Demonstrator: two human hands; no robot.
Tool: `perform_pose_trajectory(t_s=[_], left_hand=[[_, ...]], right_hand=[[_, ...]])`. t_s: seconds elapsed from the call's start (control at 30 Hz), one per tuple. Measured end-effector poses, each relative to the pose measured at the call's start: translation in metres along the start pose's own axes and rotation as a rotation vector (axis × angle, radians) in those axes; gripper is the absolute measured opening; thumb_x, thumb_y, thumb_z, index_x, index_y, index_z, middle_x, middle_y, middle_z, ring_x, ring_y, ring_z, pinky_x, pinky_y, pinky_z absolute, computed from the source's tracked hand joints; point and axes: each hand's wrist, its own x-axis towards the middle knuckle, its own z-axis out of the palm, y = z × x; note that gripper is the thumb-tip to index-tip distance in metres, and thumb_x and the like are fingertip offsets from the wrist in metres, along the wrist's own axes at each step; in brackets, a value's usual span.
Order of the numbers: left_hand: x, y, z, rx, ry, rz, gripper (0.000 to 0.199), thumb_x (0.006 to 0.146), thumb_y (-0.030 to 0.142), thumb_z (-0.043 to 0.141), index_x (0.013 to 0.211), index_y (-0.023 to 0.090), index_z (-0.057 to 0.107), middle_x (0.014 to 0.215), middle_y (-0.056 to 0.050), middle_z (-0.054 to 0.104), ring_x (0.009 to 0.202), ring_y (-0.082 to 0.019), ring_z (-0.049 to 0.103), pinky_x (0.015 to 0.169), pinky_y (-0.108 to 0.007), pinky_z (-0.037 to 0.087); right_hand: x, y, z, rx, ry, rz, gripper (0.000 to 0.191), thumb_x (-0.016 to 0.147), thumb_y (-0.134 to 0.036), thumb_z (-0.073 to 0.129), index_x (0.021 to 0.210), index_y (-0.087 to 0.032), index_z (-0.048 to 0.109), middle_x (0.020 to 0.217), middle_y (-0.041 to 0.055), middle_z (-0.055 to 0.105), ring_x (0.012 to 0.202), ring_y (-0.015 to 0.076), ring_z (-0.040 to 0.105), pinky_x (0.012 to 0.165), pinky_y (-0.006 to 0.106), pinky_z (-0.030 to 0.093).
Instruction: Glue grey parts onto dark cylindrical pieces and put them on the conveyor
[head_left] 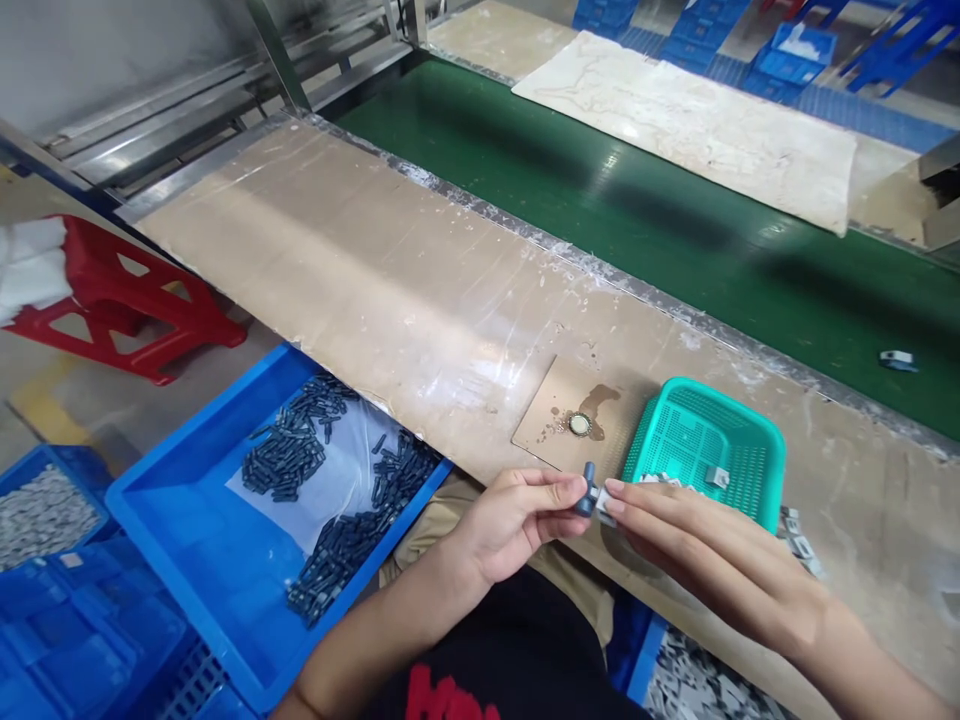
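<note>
My left hand (517, 520) pinches a dark blue-grey plastic part (588, 492) between thumb and fingers. Against its right side is a small white piece (603, 506), held by my right hand (697, 545) with the fingers pressed together over it. The two pieces meet end to end. Just behind my hands, a round cap-like thing (580, 424) lies on a wet-stained cardboard square (551, 400). A green basket (772, 450) with small white pieces stands beyond my right hand, which covers part of it.
A blue tray (187, 540) of dark parts sits at the left, beside a red stool (157, 310). A green conveyor belt (480, 140) runs behind the worktable (360, 260). More white pieces fill a bin (697, 680) below the table edge.
</note>
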Motion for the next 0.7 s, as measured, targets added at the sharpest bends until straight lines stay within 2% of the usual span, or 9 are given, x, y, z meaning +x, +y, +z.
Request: perform_pose_trajectory(t_s=[0.1,0.17,0.3,0.43,0.5,0.6,0.67,0.7], left_hand=[[-0.004,0.006,0.001,0.068,-0.030,-0.046,0.011,0.066,0.018,0.075,0.071,0.009,0.071,0.062,-0.001,0.066,0.050,-0.004,0.061,0.051,-0.010,0.049],[-0.007,0.011,0.002,0.126,-0.046,-0.076,0.009,0.066,0.017,0.075,0.070,0.010,0.072,0.062,-0.001,0.066,0.049,-0.004,0.061,0.052,-0.011,0.050],[-0.008,0.018,0.002,0.194,-0.045,-0.099,0.010,0.064,0.017,0.077,0.066,0.009,0.072,0.064,-0.002,0.067,0.051,-0.005,0.061,0.054,-0.013,0.051],[0.008,0.015,0.000,0.172,-0.038,-0.050,0.008,0.067,0.016,0.074,0.070,0.009,0.073,0.069,-0.004,0.068,0.056,-0.006,0.062,0.059,-0.014,0.052],[0.017,0.013,-0.003,0.152,0.010,0.051,0.011,0.069,0.019,0.073,0.074,0.009,0.073,0.069,-0.004,0.068,0.057,-0.006,0.061,0.061,-0.016,0.053],[0.017,0.017,-0.019,0.147,0.205,0.356,0.024,0.067,0.029,0.075,0.082,0.010,0.072,0.070,-0.005,0.068,0.058,-0.007,0.061,0.063,-0.019,0.054],[0.006,0.025,-0.046,0.153,0.421,0.613,0.033,0.062,0.035,0.077,0.084,0.011,0.072,0.071,-0.005,0.069,0.057,-0.009,0.061,0.061,-0.021,0.054],[-0.002,0.030,-0.065,0.166,0.545,0.731,0.038,0.060,0.038,0.077,0.084,0.010,0.071,0.071,-0.005,0.069,0.056,-0.009,0.060,0.060,-0.023,0.054]], right_hand=[[0.000,-0.008,0.001,0.047,0.013,0.062,0.043,0.097,-0.021,0.028,0.134,-0.030,0.047,0.120,0.0034,0.063,0.111,0.0227,0.059,0.096,0.041,0.050],[0.001,-0.014,0.003,0.081,0.033,0.091,0.045,0.098,-0.020,0.024,0.135,-0.030,0.047,0.119,0.0033,0.064,0.112,0.0224,0.058,0.097,0.042,0.049],[-0.003,-0.013,0.006,0.118,0.038,0.066,0.042,0.098,-0.021,0.028,0.135,-0.029,0.047,0.120,0.0040,0.063,0.113,0.0221,0.057,0.098,0.042,0.047],[-0.004,0.011,0.014,0.095,-0.053,0.038,0.039,0.095,-0.022,0.036,0.131,-0.026,0.051,0.123,0.0047,0.061,0.113,0.0229,0.058,0.093,0.040,0.050],[0.003,0.034,0.016,-0.001,-0.036,0.087,0.032,0.090,-0.024,0.049,0.120,-0.027,0.061,0.114,0.0037,0.067,0.103,0.0222,0.064,0.086,0.036,0.054],[0.021,0.089,0.007,-0.229,0.209,0.347,0.019,0.083,-0.030,0.060,0.098,-0.024,0.069,0.093,0.0050,0.073,0.082,0.0212,0.069,0.075,0.033,0.055],[0.031,0.135,-0.011,-0.329,0.361,0.500,0.022,0.084,-0.033,0.056,0.095,-0.018,0.067,0.090,0.0107,0.072,0.080,0.0235,0.068,0.074,0.037,0.053],[0.034,0.159,-0.022,-0.351,0.460,0.640,0.024,0.082,-0.034,0.057,0.094,-0.016,0.066,0.087,0.0111,0.071,0.078,0.0230,0.068,0.073,0.035,0.053]])
